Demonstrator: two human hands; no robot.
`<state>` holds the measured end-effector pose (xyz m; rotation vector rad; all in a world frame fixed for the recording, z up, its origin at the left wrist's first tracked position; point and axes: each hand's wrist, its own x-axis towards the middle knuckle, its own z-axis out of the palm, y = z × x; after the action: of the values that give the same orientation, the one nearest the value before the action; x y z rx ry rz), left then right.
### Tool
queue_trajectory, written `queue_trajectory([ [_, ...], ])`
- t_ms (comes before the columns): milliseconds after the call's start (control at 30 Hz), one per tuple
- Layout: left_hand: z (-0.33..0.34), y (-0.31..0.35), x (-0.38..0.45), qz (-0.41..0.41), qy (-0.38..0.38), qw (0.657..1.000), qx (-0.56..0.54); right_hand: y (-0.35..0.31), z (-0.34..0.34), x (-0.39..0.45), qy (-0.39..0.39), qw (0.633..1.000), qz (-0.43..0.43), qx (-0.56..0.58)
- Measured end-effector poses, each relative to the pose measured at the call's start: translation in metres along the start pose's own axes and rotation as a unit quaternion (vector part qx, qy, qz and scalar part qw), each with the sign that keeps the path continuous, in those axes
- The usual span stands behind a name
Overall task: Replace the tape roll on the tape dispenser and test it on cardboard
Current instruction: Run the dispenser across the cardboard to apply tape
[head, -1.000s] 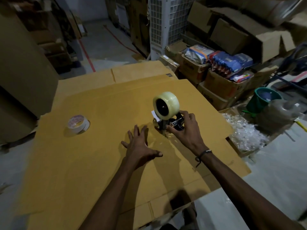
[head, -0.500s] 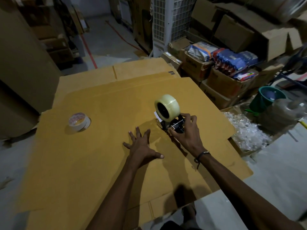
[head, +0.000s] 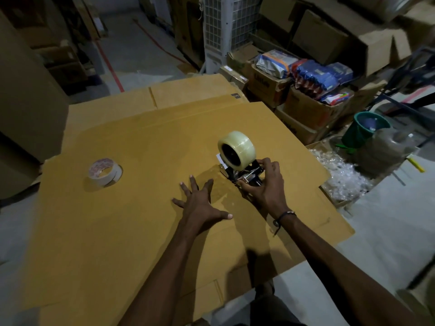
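A black tape dispenser [head: 244, 173] carries a full clear tape roll [head: 237, 150] and rests nose-down on the large flat cardboard sheet [head: 131, 208]. My right hand [head: 263, 187] grips the dispenser's handle from the near side. My left hand [head: 200, 203] lies flat on the cardboard just left of the dispenser, fingers spread. A glossy strip of clear tape [head: 221, 184] shows on the cardboard between the two hands. A nearly used-up roll with a white core [head: 104, 171] lies flat at the left of the sheet.
Cardboard boxes with blue and red packets [head: 313, 78] stand at the back right. A green bucket [head: 364, 128] and a box of clear plastic scraps [head: 339, 175] sit off the sheet's right edge. A white grilled unit [head: 226, 27] stands behind. Tall cartons [head: 26, 102] rise at left.
The dispenser and my right hand have shifted a little away from me and rightward along the cardboard, leaving more glossy tape behind it. My left hand stays pressed flat.
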<state>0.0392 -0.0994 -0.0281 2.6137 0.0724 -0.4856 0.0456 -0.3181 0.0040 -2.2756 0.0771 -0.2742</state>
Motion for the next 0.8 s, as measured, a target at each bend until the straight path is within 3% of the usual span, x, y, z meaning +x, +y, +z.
queue_trajectory([
  [800, -0.006, 0.010, -0.003, -0.046, -0.024, 0.999, -0.003, 0.015, -0.010, -0.032, 0.029, 0.999, 0.018, 0.007],
])
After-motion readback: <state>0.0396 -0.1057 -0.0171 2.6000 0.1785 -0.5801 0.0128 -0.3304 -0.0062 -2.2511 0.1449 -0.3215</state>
